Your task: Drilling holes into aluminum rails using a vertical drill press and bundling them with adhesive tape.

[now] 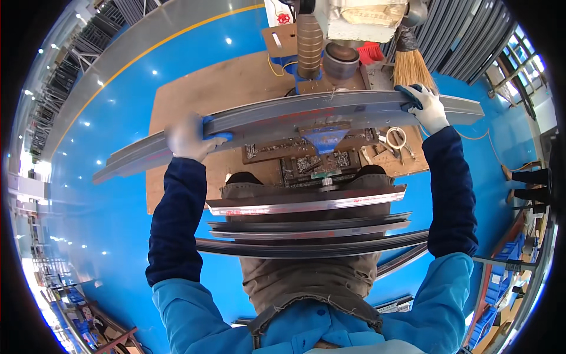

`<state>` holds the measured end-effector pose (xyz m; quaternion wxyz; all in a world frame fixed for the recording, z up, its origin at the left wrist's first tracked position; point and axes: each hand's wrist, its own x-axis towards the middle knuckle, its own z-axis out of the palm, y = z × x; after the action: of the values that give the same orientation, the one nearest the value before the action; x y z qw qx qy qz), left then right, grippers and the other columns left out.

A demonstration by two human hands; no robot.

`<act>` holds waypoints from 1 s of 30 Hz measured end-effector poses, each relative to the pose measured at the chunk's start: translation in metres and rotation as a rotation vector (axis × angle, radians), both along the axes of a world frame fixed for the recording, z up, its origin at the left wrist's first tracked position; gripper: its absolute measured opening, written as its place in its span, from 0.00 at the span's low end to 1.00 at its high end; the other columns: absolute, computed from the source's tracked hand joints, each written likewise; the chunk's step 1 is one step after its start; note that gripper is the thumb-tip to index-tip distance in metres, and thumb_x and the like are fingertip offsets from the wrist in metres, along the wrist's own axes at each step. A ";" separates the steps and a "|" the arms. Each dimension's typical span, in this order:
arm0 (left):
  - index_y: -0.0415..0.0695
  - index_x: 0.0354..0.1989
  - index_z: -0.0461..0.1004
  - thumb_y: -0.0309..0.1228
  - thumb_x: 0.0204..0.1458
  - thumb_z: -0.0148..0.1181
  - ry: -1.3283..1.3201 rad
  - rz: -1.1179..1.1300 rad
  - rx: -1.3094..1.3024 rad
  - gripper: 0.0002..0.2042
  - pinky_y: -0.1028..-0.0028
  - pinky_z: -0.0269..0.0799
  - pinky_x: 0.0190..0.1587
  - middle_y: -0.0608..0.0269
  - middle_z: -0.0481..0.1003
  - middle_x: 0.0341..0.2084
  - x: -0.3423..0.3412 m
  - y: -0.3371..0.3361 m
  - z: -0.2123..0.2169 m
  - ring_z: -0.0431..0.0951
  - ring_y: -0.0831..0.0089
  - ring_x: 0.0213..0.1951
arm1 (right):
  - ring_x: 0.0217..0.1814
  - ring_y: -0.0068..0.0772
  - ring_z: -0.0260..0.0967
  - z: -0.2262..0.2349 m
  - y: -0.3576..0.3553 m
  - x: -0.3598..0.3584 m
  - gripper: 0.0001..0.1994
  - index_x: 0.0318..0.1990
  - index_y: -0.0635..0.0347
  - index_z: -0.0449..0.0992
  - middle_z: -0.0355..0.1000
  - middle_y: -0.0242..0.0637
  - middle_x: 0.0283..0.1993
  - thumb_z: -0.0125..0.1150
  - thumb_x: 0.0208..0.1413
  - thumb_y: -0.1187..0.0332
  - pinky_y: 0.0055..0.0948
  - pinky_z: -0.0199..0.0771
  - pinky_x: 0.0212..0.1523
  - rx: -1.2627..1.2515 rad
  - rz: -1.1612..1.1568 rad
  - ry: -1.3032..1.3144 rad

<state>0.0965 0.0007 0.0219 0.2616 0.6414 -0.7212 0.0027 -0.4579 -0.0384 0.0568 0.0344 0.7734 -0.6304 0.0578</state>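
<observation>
A long grey metal profile [265, 121] with red marks lies across the front, tilted lower at its left end. My left hand [190, 138], in a white glove with blue fingertips and blurred by motion, is closed round its left part. Near the right end, my gloved right hand [427, 109] grips the far edge, its dark fingertips over the top. Below the profile's middle shows a blue angled piece [324, 140]. Closer to me, a machine vise [289, 171] is strewn with metal chips. More metal profiles [306, 205] lie across my lap.
Beyond the profile stands a machine with a white head [365, 20] and a ribbed column [309, 44]. A straw broom [413, 68] is at its right. The brown worktop [206, 79] carries a ring [396, 138] and hand tools. Grey bars [460, 35] are stacked far right.
</observation>
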 end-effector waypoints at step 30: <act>0.48 0.44 0.77 0.44 0.32 0.72 -0.250 -0.343 0.277 0.27 0.62 0.67 0.50 0.59 0.75 0.43 -0.071 0.141 -0.104 0.73 0.58 0.44 | 0.61 0.40 0.62 -0.125 0.224 -0.110 0.29 0.56 0.39 0.72 0.67 0.30 0.58 0.68 0.41 0.69 0.42 0.53 0.67 0.331 -0.285 0.098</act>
<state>0.0255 0.1416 -0.0819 0.0765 0.5342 -0.8396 -0.0612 -0.5677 0.1851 -0.0681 -0.0545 0.6735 -0.7318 -0.0896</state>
